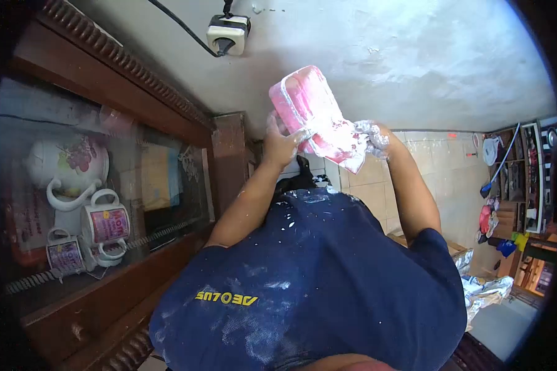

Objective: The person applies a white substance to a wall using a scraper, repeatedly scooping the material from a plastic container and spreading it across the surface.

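A pink plastic tub, smeared inside and out with white paste, is tilted up in front of my body. My left hand grips its near left side, with paste on the fingers. Thickly coated in white, my right hand closes at the right on a flat paste-covered piece with a pointed corner. This piece overlaps the tub's lower end, and paste hides its exact kind. White specks and smudges mark my dark blue shirt.
A wall with a hanging power socket rises ahead. On the left stands a brown glass-fronted cabinet holding mugs. A shelf rack and a blue broom are at far right, beyond floor tiles.
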The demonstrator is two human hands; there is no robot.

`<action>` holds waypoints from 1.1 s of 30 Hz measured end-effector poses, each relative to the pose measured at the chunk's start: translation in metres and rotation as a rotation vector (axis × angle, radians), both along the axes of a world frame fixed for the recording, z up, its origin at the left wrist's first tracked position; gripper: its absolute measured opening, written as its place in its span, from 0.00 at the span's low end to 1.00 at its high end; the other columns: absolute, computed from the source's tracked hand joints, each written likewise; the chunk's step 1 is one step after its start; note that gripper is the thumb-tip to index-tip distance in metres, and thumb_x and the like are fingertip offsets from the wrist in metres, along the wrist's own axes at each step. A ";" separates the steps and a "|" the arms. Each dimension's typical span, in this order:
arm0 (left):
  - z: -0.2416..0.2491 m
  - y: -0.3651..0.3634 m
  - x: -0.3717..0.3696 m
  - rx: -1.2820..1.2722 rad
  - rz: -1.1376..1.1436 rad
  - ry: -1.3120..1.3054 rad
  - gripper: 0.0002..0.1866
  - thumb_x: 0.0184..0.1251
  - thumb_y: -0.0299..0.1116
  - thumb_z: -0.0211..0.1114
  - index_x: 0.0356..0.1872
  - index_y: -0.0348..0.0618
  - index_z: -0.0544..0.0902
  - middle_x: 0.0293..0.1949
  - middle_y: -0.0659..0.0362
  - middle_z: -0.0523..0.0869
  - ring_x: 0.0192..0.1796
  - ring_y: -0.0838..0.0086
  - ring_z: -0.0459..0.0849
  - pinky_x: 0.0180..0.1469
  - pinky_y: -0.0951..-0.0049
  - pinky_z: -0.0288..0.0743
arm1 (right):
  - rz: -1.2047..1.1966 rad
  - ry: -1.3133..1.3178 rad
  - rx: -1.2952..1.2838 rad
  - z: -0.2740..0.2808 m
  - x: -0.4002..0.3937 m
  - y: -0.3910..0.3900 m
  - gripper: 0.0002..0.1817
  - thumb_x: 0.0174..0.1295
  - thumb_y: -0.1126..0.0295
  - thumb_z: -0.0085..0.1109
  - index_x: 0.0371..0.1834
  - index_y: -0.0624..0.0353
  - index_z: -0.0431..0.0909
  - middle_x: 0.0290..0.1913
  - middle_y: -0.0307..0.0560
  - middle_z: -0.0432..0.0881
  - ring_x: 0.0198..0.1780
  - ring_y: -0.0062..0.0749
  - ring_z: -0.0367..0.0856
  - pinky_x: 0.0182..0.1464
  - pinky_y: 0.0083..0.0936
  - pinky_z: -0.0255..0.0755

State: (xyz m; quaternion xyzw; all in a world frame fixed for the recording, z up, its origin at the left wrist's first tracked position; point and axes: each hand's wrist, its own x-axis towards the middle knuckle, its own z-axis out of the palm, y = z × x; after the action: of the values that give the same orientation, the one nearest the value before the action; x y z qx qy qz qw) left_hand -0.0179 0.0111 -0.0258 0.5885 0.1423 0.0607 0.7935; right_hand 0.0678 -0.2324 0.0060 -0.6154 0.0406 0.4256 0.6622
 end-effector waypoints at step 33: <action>0.010 0.017 -0.002 -0.165 0.031 0.124 0.39 0.52 0.28 0.66 0.63 0.45 0.52 0.50 0.50 0.76 0.44 0.61 0.82 0.34 0.60 0.82 | -0.275 0.121 0.578 -0.019 -0.034 0.002 0.15 0.65 0.62 0.50 0.53 0.53 0.69 0.28 0.31 0.71 0.21 0.16 0.65 0.24 0.17 0.62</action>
State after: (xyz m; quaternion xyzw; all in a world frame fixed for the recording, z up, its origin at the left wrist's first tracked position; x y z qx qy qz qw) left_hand -0.0199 0.0278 -0.0159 0.5215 0.2047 0.0242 0.8280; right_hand 0.0340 -0.2308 -0.0131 -0.3645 0.0400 0.3617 0.8572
